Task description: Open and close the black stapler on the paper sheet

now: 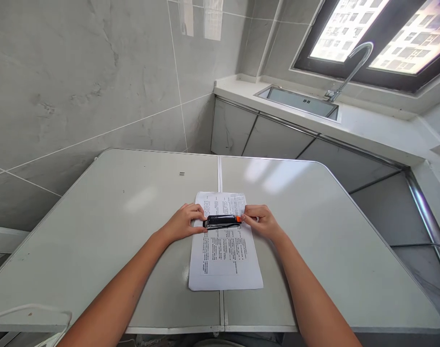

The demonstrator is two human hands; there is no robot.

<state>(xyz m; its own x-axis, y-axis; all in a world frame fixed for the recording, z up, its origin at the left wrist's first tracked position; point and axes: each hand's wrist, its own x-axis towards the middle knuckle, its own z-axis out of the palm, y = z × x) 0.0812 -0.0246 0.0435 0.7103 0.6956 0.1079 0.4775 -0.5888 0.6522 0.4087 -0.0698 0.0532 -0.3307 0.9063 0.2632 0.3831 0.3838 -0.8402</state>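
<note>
Where paper (225, 255) lies, fingers (196, 208) hold stapler (222, 220).

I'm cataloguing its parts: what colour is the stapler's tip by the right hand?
The stapler tip is orange; it shows best in the head view.

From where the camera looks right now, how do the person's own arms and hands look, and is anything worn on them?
The bare left forearm and bare right forearm taper toward the wrists, with no sleeves in view. The left hand and right hand wear no gloves; no watch, bracelet, ring or marking can be made out.
</note>
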